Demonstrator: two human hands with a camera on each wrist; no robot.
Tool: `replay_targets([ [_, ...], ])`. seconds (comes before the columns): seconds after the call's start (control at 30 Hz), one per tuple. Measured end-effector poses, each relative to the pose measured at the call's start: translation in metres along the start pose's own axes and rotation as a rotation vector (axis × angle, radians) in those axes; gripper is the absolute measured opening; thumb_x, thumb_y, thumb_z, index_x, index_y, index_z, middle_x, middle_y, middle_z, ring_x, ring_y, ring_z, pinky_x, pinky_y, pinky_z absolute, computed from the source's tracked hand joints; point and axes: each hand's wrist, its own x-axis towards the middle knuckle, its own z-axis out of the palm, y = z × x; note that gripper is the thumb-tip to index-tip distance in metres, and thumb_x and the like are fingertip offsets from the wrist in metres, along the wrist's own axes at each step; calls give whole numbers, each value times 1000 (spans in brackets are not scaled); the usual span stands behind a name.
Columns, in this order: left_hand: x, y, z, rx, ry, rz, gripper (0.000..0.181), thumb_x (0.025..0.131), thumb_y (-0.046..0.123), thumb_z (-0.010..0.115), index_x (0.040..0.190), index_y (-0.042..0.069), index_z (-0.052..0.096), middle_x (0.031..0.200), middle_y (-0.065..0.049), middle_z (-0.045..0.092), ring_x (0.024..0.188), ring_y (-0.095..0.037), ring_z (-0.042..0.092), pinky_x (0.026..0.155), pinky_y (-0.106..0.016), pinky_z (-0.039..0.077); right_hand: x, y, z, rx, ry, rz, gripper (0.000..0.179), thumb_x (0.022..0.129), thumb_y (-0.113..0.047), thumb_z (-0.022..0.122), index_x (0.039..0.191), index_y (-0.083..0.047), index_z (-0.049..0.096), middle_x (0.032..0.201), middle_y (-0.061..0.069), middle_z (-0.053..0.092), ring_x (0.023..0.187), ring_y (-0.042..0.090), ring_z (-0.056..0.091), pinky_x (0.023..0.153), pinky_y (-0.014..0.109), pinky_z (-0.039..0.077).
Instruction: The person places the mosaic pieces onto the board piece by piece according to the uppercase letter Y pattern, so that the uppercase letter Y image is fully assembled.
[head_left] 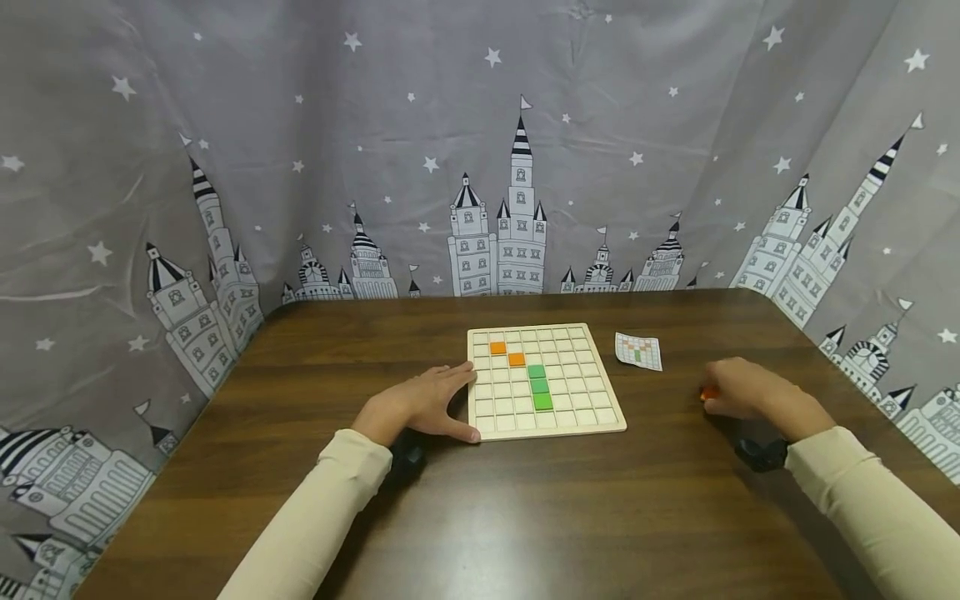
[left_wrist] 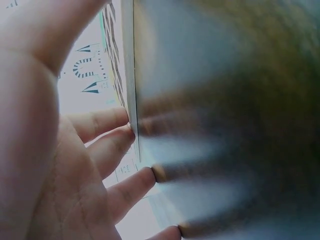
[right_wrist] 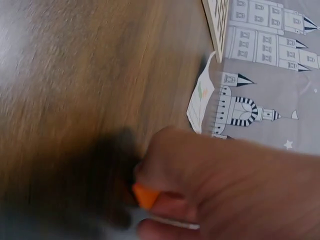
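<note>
Left hand (head_left: 423, 402) spreads its fingers against the left edge of the board (head_left: 581, 386) on the table (head_left: 600, 508), probably to keep it from sliding. Well to the board's right, the right hand (head_left: 750, 393) pinches an orange tile (right_wrist: 145, 196), a grip that suits so small a piece; the card (head_left: 639, 351) lies between, likely for easy viewing.

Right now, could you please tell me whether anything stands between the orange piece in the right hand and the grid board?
Nothing visible blocks the orange piece in the right hand straight across to the grid board; the paper card lies beside that path, farther back.
</note>
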Motion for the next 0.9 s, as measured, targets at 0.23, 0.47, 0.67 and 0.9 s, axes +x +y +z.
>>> replay_targets([
  [0.23, -1, 3, -3, -5, -14, -9, 106, 82, 62, 76, 160, 7, 29, 167, -9, 18, 150, -40, 20, 117, -57, 23, 29, -23, -3, 28, 88, 8, 20, 80, -14, 78, 93, -8, 65, 85, -1, 58, 74, 18, 55, 64, 41, 49],
  [0.47, -1, 2, -2, 1, -13, -7, 106, 82, 62, 76, 159, 7, 30, 167, -10, 19, 149, -40, 20, 117, -55, 23, 71, -58, -15, 85, 150, -58, 18, 81, -10, 74, 97, -7, 66, 93, 4, 61, 79, 20, 58, 68, 40, 50],
  [0.67, 0, 2, -2, -1, -9, -6, 106, 82, 62, 76, 160, 7, 30, 167, -10, 19, 150, -39, 21, 118, -54, 23, 112, -83, -17, 78, 142, -133, 20, 84, -11, 78, 99, -7, 67, 95, 5, 60, 81, 21, 56, 71, 40, 50],
  [0.9, 1, 1, 1, -2, 0, -9, 106, 82, 64, 74, 160, 9, 28, 167, -9, 18, 150, -39, 20, 117, -57, 22, 145, -105, -7, 83, 87, -163, 19, 90, -15, 75, 105, -7, 66, 101, 5, 61, 86, 22, 55, 73, 41, 50],
])
